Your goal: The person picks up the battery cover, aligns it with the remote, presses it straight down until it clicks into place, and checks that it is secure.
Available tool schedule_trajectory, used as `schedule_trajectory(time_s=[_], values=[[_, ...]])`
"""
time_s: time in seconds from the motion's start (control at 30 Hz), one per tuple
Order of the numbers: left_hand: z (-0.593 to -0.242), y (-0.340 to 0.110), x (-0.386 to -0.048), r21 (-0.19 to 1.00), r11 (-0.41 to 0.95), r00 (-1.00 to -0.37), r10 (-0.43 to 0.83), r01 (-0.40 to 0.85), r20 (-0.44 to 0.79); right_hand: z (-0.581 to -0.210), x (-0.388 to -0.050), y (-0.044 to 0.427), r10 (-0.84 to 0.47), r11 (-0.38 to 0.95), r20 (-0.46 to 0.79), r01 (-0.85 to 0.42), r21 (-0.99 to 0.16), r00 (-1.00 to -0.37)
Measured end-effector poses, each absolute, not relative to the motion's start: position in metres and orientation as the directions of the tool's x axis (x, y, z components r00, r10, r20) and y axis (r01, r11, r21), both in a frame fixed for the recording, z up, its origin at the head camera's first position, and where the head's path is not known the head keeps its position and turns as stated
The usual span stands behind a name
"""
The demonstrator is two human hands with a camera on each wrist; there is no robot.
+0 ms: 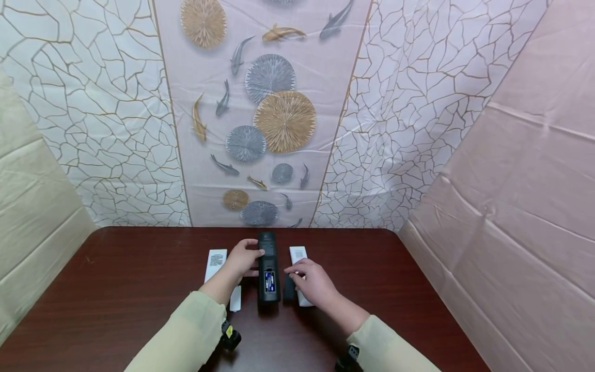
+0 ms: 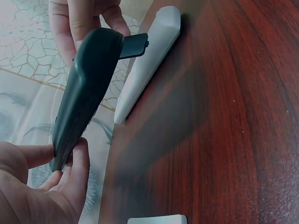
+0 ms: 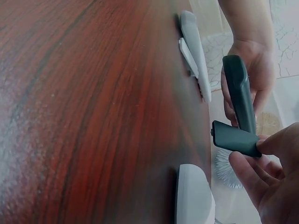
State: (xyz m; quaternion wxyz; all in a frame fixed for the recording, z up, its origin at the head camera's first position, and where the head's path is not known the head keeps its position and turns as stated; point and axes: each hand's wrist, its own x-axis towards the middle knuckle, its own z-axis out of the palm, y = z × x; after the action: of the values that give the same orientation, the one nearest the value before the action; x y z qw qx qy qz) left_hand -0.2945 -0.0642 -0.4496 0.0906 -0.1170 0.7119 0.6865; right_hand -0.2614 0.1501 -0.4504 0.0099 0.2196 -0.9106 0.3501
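My left hand [image 1: 239, 261] grips a black remote control [image 1: 267, 247] by its far half, lifted off the table with its back toward me. The battery compartment is uncovered and blue batteries [image 1: 269, 281] show inside. Just right of the remote, my right hand [image 1: 315, 283] pinches the black battery cover [image 3: 236, 140] between thumb and fingers. In the left wrist view, the cover sticks out past the near end of the remote [image 2: 86, 79]; whether the two touch is unclear.
A white remote [image 1: 216, 260] lies left of the left hand, with a small white cover [image 1: 235, 298] near it. Another white remote [image 1: 298, 253] lies partly beneath the right hand. The dark red wooden table [image 1: 139, 289] ends at a patterned cloth backdrop [image 1: 288, 170].
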Motion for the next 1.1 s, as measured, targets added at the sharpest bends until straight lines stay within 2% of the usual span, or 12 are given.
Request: schedule_trajectory(time_s=[0.47, 0.73, 1.1], values=[[-0.454, -0.067, -0.296, 0.953, 0.047, -0.954, -0.044, -0.298, -0.296, -0.433, -0.261, 0.150, -0.363, 0.635, 0.201, -0.399, -0.661, -0.910], [-0.454, -0.065, -0.295, 0.953, 0.054, -0.953, -0.062, -0.300, -0.296, -0.425, -0.256, 0.141, -0.358, 0.578, 0.222, -0.403, -0.710, -0.907], [-0.453, -0.063, -0.296, 0.953, 0.070, -0.955, -0.053, -0.293, -0.290, -0.426, -0.254, 0.127, -0.397, 0.534, 0.208, -0.410, -0.740, -0.894]])
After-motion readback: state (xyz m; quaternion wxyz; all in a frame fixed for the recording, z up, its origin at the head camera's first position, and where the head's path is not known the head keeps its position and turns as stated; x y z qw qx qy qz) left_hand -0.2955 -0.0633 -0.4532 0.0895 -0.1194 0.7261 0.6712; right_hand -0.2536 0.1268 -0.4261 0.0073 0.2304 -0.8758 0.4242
